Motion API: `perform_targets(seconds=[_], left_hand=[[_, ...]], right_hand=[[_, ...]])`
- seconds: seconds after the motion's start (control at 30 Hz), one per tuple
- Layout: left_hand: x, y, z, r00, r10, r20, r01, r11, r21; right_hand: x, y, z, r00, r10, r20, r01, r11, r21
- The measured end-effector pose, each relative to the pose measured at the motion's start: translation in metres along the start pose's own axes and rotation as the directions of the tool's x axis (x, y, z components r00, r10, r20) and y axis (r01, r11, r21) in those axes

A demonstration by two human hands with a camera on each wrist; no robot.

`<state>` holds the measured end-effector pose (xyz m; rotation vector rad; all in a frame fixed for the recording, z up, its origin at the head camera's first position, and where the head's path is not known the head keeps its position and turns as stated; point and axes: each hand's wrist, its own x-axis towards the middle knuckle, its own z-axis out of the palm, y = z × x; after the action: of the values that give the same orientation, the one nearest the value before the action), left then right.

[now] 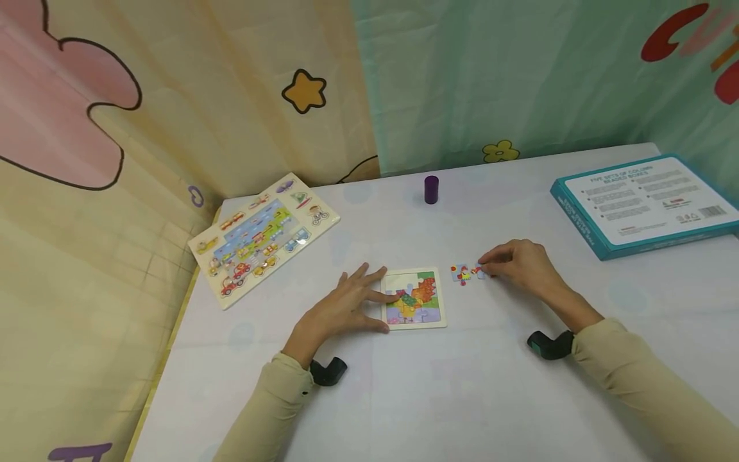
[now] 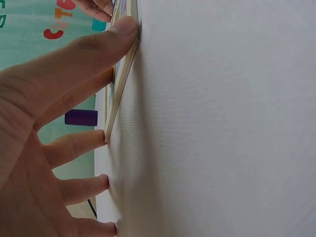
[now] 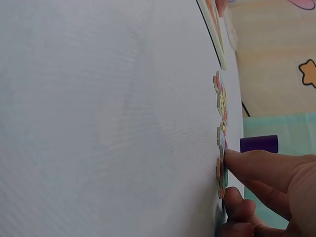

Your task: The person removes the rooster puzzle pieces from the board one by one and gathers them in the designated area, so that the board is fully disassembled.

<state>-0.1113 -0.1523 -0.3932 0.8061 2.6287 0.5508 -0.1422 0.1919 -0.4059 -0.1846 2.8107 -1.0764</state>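
Note:
A small jigsaw tray [image 1: 443, 301] with a pale wooden rim lies in front of me, partly filled with colourful pieces. My left hand [image 1: 345, 305] is spread at its left side. Its thumb [image 2: 126, 27] presses the tray's near edge, and the index fingertip rests on the picture inside. To the right of the tray lie loose puzzle pieces [image 1: 460, 274], flat on the table in a short row. My right hand [image 1: 522, 266] pinches the rightmost puzzle piece [image 3: 220, 177] at its edge, thumb on top, the other fingers curled beside it.
A wooden vehicle puzzle board [image 1: 262, 237] lies at the back left. A purple cylinder [image 1: 431, 190] stands upright near the table's far edge. At the right lies a flat teal-edged box [image 1: 652, 202]. Printed curtains hang behind the white table [image 1: 439, 398].

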Motion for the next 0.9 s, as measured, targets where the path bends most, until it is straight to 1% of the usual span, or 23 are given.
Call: perform_targets(seconds=[0.23, 0.33, 0.47, 0.53, 0.63, 0.77, 0.9], left_hand=[[0.000, 0.001, 0.000, 1.000, 0.002, 0.007, -0.002, 1.000, 0.005], [0.000, 0.001, -0.001, 1.000, 0.007, 0.004, -0.007, 1.000, 0.006], [0.000, 0.000, -0.001, 1.000, 0.010, -0.002, -0.010, 1.000, 0.010], [0.000, 0.000, 0.000, 1.000, 0.006, -0.001, -0.006, 1.000, 0.015], [0.000, 0.000, 0.000, 1.000, -0.001, 0.005, 0.001, 1.000, 0.015], [0.000, 0.000, 0.000, 1.000, -0.001, 0.007, 0.001, 1.000, 0.012], [-0.001, 0.000, 0.000, 1.000, 0.001, 0.008, -0.001, 1.000, 0.015]], right_hand=[[-0.001, 0.002, 0.002, 1.000, -0.029, 0.005, 0.029, 1.000, 0.011], [-0.003, 0.000, 0.002, 0.999, -0.032, -0.034, 0.032, 0.999, 0.017], [-0.003, -0.013, 0.006, 0.996, -0.042, -0.079, 0.044, 0.999, 0.029], [-0.001, -0.023, 0.012, 0.997, -0.053, -0.065, 0.055, 0.998, 0.031], [0.004, -0.040, 0.025, 0.996, -0.090, -0.009, 0.090, 0.995, 0.030], [0.012, -0.063, 0.043, 0.991, -0.117, 0.066, 0.116, 0.993, 0.015], [0.017, -0.080, 0.057, 0.990, -0.072, 0.118, 0.079, 0.995, -0.061]])
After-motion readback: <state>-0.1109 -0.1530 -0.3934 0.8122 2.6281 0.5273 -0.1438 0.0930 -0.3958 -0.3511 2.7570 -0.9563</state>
